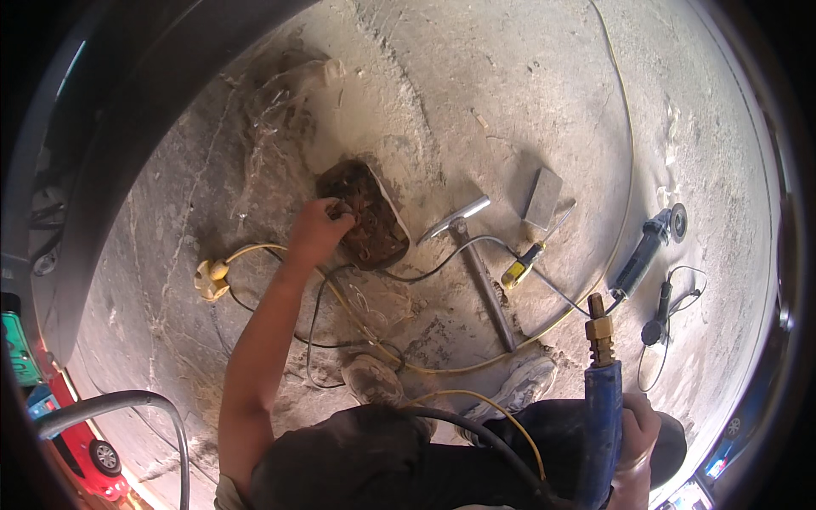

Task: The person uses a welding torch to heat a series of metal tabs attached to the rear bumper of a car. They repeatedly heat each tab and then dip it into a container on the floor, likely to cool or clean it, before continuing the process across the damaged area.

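My left hand (317, 231) is over the near left side of a shallow container (398, 223) with one pale rim. Dark, rust-brown small pieces (366, 213) fill it. Thumb and fingers are pinched together; whether something small is between them cannot be made out. My right hand (639, 424) is wrapped around a blue-handled tool (602, 408), held upright beside my right knee. A brass fitting (599, 331) with a narrower, darker tip tops that handle. Right of the container lies a hammer (481, 280) with a pointed steel head and a long metal handle.
On the concrete floor lie an angle grinder (644, 252), a grey rectangular block (543, 199), a yellow-and-black-handled tool (521, 268) and a black corded device (660, 322). A yellow cable (446, 370) crosses near my shoes (376, 379). A yellow connector (212, 280) sits left; a red car (89, 459) stands beyond.
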{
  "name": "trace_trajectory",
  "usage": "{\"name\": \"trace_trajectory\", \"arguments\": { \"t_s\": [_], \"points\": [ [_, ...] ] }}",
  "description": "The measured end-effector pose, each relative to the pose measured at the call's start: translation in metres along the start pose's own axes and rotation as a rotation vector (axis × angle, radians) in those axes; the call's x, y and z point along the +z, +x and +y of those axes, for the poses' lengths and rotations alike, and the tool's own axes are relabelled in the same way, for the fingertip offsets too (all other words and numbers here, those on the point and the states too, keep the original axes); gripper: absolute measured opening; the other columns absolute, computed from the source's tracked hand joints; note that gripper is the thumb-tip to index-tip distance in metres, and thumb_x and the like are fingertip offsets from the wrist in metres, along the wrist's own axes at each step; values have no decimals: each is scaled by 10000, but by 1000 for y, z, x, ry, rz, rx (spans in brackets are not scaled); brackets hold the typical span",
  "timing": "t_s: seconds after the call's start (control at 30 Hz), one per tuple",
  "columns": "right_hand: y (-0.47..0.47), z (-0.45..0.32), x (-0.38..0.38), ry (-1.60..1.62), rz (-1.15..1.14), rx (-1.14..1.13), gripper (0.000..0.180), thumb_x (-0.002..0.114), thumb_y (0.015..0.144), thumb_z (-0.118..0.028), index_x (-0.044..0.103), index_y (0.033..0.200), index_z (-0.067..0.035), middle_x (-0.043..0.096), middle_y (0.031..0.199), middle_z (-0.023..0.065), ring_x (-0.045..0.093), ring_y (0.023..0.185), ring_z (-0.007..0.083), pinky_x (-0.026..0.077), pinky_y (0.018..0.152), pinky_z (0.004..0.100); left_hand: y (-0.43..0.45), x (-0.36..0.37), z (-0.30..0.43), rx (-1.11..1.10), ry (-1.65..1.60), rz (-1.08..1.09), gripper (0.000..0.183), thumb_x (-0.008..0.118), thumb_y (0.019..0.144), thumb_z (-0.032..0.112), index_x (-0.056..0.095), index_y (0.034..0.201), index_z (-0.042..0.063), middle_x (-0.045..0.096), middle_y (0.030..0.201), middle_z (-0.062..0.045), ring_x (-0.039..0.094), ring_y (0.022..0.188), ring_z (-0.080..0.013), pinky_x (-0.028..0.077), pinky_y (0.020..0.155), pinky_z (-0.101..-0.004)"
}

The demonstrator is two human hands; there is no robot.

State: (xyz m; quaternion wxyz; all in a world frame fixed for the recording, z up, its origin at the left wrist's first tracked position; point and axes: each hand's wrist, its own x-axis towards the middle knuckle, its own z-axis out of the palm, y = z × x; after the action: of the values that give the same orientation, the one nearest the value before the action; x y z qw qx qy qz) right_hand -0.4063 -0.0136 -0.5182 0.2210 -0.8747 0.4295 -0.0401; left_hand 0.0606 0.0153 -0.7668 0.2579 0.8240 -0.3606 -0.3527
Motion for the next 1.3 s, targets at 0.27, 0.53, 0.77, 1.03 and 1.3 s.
{"name": "trace_trajectory", "arguments": {
  "t_s": [0.27, 0.53, 0.77, 1.03, 1.3],
  "points": [
    [1, 0, 1, 1, -2, -3, 242, 717, 640, -92, 642, 850, 1, 644, 820, 138, 641, 680, 318, 506, 612, 379, -25, -21, 24, -310, -790, -149, 141, 660, 855, 137, 573, 935, 60, 489, 713, 17, 419, 551, -66, 308, 456, -229],
    [5, -3, 1, 7, 0, -3, 254, 723, 632, -96, 645, 855, -3, 644, 821, 136, 640, 683, 319, 506, 607, 374, -36, -32, 17, -210, -1096, -239, 228, 670, 933, 247, 541, 859, 74, 416, 670, 40, 407, 541, -68, 297, 449, -223],
    [2, 3, 0, 34, 4, -22, 189, 752, 686, -81, 628, 800, 5, 643, 817, 144, 640, 681, 301, 504, 604, 357, -54, -37, 49, 35, -453, -74, 198, 681, 920, 185, 698, 865, -5, 613, 706, -25, 549, 652, -69, 418, 569, -230],
    [32, -30, -21, 456, 153, 1, 296, 796, 714, -275, 624, 763, -39, 619, 716, 93, 628, 644, 256, 508, 603, 329, -79, -73, 156, 311, -506, -149, 141, 721, 877, 94, 729, 925, -38, 724, 894, -70, 650, 817, -90, 494, 747, -224],
    [70, -64, -95, 875, 87, -262, 204, 750, 731, -126, 664, 881, -17, 657, 841, 112, 656, 731, 295, 529, 675, 377, -121, -135, 305, 214, -848, -250, 243, 619, 969, 202, 691, 936, -28, 594, 717, 10, 455, 589, -36, 325, 521, -205]
  ]
}}
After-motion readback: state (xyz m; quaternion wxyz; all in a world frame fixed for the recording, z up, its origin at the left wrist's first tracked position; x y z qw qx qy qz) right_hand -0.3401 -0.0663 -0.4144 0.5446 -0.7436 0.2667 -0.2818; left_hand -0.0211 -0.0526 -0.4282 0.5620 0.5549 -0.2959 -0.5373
